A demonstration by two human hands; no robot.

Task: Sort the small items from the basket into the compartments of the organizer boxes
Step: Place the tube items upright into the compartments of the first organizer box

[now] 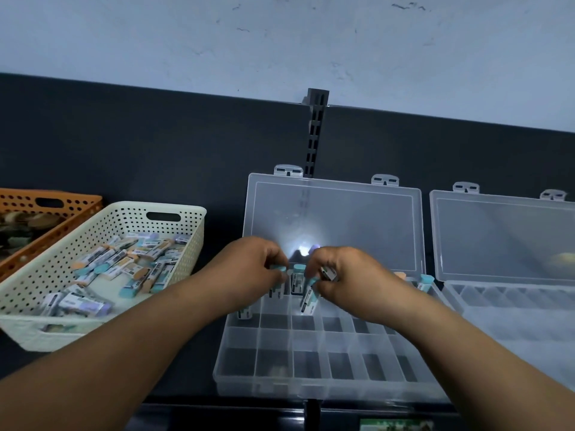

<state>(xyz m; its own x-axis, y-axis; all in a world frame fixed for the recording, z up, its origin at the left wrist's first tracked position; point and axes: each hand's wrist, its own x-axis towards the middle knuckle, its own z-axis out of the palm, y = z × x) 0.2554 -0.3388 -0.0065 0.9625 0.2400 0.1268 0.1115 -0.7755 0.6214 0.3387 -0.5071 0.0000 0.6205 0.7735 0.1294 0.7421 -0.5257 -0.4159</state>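
Note:
A clear organizer box (280,365) lies open in front of me, its lid propped against the dark back panel. Both hands hover over its far row of compartments. My left hand (249,269) pinches a small teal-capped labelled eraser (278,269). My right hand (342,275) grips another teal eraser (309,301), tilted over a compartment, with a further one tucked in its fingers. Single erasers stand in several far-row compartments, one at the far right (424,280). A cream perforated basket (174,213) at the left holds several more erasers (124,265).
A second clear organizer box (510,309) lies open at the right, its compartments bare. An orange perforated basket (46,203) with dark items sits behind the cream one at far left. A slotted shelf upright (314,135) rises behind the box. The shelf's front edge runs just below the organizer.

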